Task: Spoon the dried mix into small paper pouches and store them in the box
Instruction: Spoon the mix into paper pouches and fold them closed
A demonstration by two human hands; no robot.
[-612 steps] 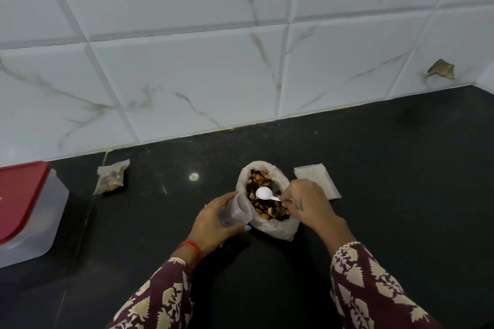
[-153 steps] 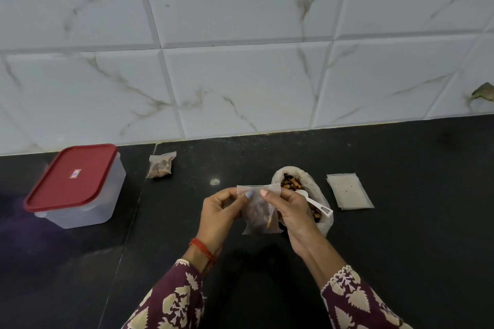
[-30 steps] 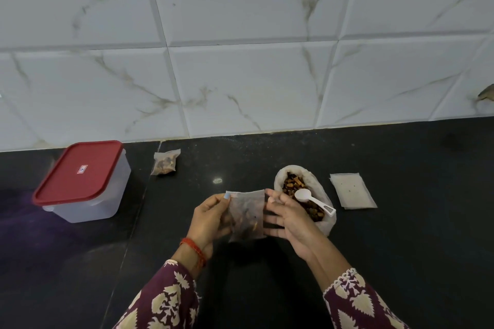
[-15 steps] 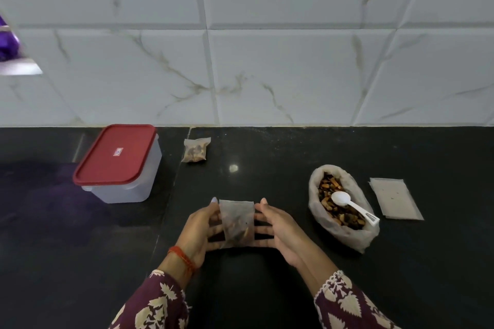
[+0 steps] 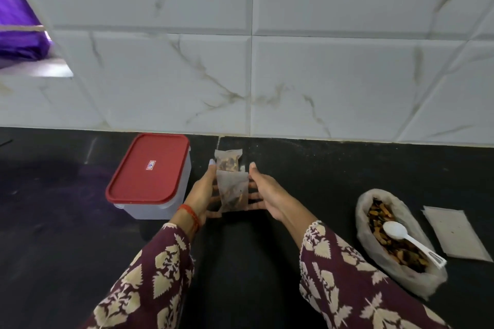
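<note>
A filled paper pouch (image 5: 232,193) with brown dried mix lies across the straight fingers of both hands, above the black counter. My left hand (image 5: 202,191) supports its left edge and my right hand (image 5: 265,193) its right edge, thumbs pointing up. Just behind it a second filled pouch (image 5: 228,159) lies on the counter near the wall. The clear box (image 5: 157,204) with its red lid (image 5: 148,168) closed stands right beside my left hand. At the right, the open bag of dried mix (image 5: 395,267) holds a white spoon (image 5: 410,240).
Flat empty pouches (image 5: 455,232) lie at the far right past the bag. A white marble-tiled wall (image 5: 267,75) closes the back of the black counter (image 5: 307,168). A purple object (image 5: 16,27) shows at the upper left.
Both hands have carried the filled pouch away from me and leftward, up to the second pouch and the box. My view has swung left, so the bag and spoon sit further right.
</note>
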